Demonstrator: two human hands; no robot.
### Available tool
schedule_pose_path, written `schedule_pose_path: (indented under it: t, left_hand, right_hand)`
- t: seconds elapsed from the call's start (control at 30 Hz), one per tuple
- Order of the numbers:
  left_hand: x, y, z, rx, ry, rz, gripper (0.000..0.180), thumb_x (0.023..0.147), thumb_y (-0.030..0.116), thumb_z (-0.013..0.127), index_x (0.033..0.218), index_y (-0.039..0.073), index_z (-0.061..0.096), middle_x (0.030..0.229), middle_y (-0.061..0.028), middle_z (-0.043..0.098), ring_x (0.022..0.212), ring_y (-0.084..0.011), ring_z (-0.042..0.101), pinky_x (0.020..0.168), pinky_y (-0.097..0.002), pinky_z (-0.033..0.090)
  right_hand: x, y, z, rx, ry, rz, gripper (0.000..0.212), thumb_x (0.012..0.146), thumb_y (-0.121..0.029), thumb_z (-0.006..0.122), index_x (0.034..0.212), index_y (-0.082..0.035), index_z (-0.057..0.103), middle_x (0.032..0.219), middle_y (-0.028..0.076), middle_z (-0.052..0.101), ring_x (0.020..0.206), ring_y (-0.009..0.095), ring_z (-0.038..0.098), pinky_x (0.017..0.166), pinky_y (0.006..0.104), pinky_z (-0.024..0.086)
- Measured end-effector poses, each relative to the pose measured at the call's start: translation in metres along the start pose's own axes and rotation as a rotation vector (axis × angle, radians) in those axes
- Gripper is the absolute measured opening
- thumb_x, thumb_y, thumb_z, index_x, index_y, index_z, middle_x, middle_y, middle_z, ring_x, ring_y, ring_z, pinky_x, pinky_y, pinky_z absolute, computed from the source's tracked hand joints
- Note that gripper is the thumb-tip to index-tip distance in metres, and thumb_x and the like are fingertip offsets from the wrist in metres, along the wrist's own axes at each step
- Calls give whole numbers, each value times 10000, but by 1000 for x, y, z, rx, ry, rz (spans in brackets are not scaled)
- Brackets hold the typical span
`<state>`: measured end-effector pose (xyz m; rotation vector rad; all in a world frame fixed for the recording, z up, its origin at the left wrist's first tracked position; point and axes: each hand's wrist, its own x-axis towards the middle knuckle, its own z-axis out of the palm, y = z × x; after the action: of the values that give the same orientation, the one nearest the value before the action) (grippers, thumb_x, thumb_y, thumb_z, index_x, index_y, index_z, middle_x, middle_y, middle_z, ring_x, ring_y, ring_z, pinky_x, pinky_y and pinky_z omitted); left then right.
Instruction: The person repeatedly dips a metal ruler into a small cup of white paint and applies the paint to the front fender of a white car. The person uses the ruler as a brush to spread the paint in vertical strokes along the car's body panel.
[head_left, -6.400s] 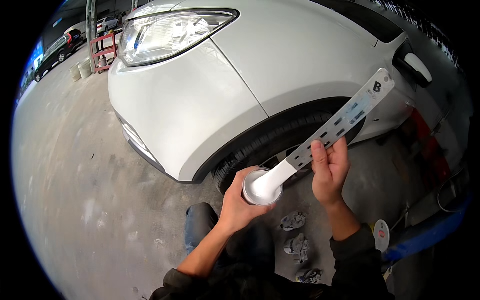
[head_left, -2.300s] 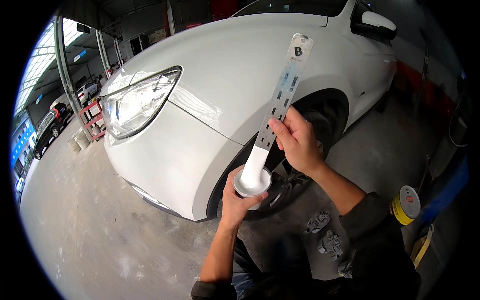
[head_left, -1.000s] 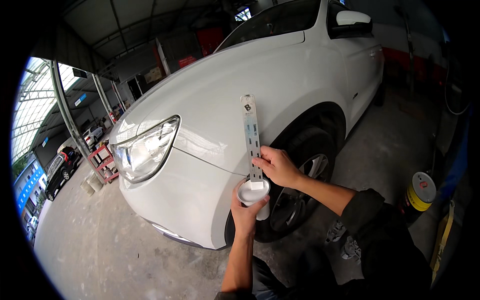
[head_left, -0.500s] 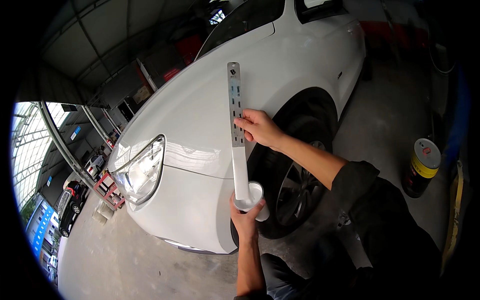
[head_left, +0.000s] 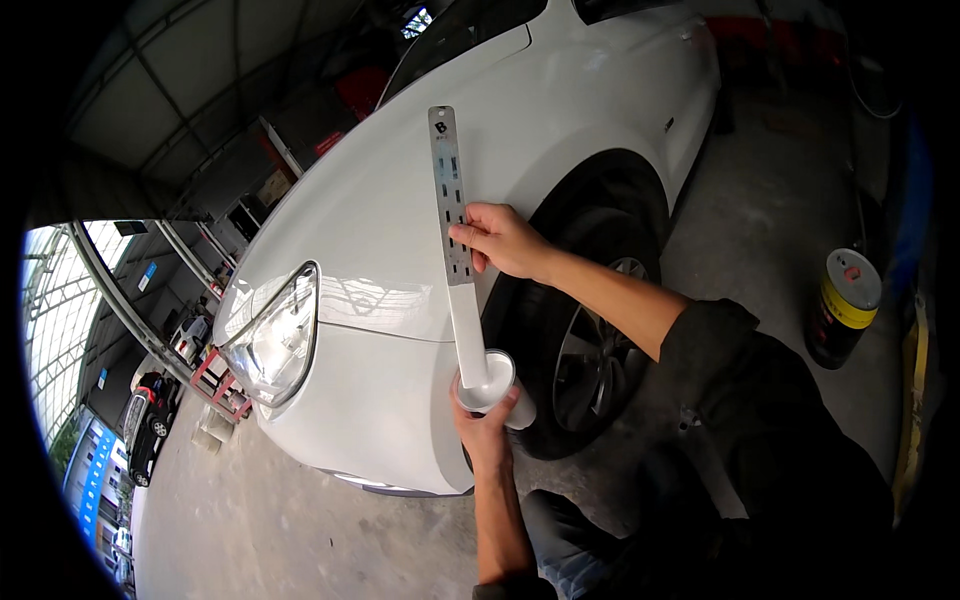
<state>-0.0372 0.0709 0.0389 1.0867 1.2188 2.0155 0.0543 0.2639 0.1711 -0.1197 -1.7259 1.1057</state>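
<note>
Got my left hand (head_left: pixel 485 430) wrapped round the cup (head_left: pixel 517 406), right hand (head_left: pixel 503 240) pinching the stick (head_left: pixel 445 180) partway up, white-coated end down in the cup, near the car (head_left: pixel 385 215)'s wheel (head_left: pixel 600 375).

The stick (head_left: pixel 448 177) looks metal, the car (head_left: pixel 375 215) glossy, the floor (head_left: pixel 265 510) matt.
</note>
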Motion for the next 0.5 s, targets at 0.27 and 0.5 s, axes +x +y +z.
schedule_pose_path:
  t: [0.27,0.5]
  left_hand:
    - [-2,4,-7,23,44,-5,737,687,29,852,1333,6,498,1201,-89,599,1081,-189,596,955,-336,479]
    - [4,-3,1,69,67,38,753,663,60,875,1317,11,506,1193,-98,592,1074,-204,589,937,-346,481]
  right_hand:
    - [-74,-25,50,-457,-281,-2,322,932,-234,679,795,7,515,638,156,590,588,281,593,562,389,436]
    - [-73,-10,50,-535,-114,-159,305,949,-207,664,796,19,529,598,125,545,514,175,485,504,335,416]
